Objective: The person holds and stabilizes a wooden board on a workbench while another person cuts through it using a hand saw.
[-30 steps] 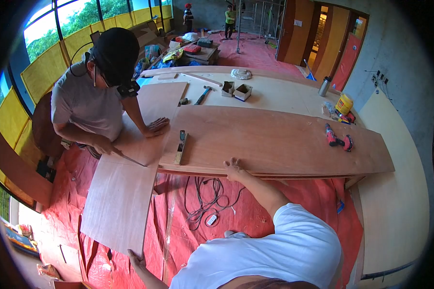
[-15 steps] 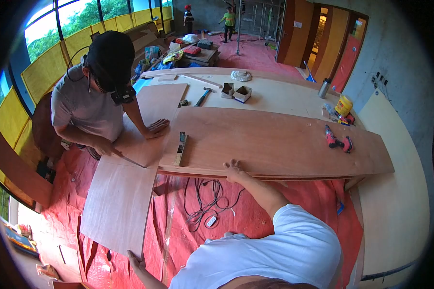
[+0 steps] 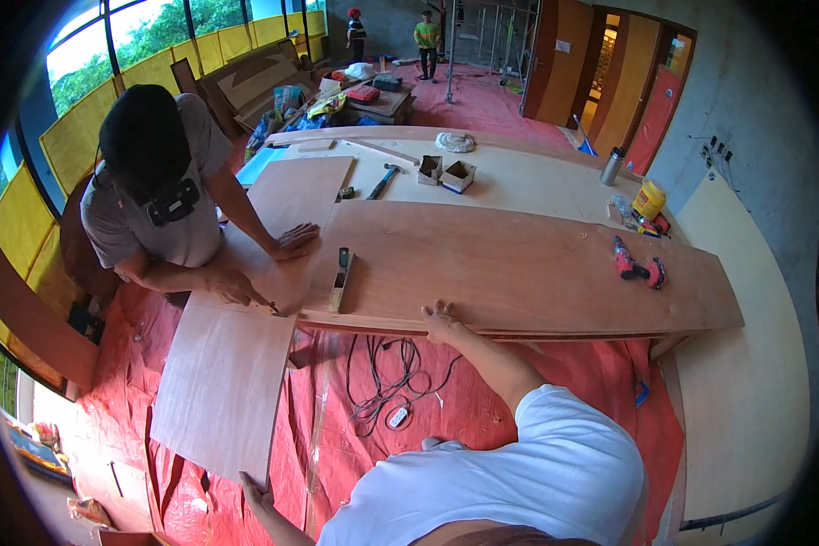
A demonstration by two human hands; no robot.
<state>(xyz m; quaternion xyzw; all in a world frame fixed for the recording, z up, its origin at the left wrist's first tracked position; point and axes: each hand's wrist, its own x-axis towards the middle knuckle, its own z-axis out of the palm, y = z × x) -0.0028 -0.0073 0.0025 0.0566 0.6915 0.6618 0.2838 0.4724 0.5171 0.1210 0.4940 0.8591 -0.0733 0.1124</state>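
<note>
My left hand [image 3: 257, 493] is at the near end of a long plywood sheet [image 3: 218, 391], gripping its lower corner. My right hand [image 3: 441, 322] rests with fingers spread on the front edge of the wide curved board [image 3: 519, 264]. Across the sheet, a co-worker [image 3: 159, 182] leans over it, one palm flat near the joint and the other hand low on the wood, a small dark tool [image 3: 274, 308] at its fingers. A spirit level [image 3: 342, 280] lies on the curved board between that person and my right hand.
A red drill [image 3: 638, 264] lies on the board's right part. Behind are a hammer [image 3: 384, 181], small open boxes [image 3: 458, 176], a flask [image 3: 612, 166] and a yellow tub [image 3: 649, 197]. A coiled cable [image 3: 382, 387] lies on the red floor sheet. Two people stand far back.
The co-worker has leaned further down and left, and their tool hand has moved right toward the sheet's edge. A distant person has lowered their arms. Both my hands have stayed in place.
</note>
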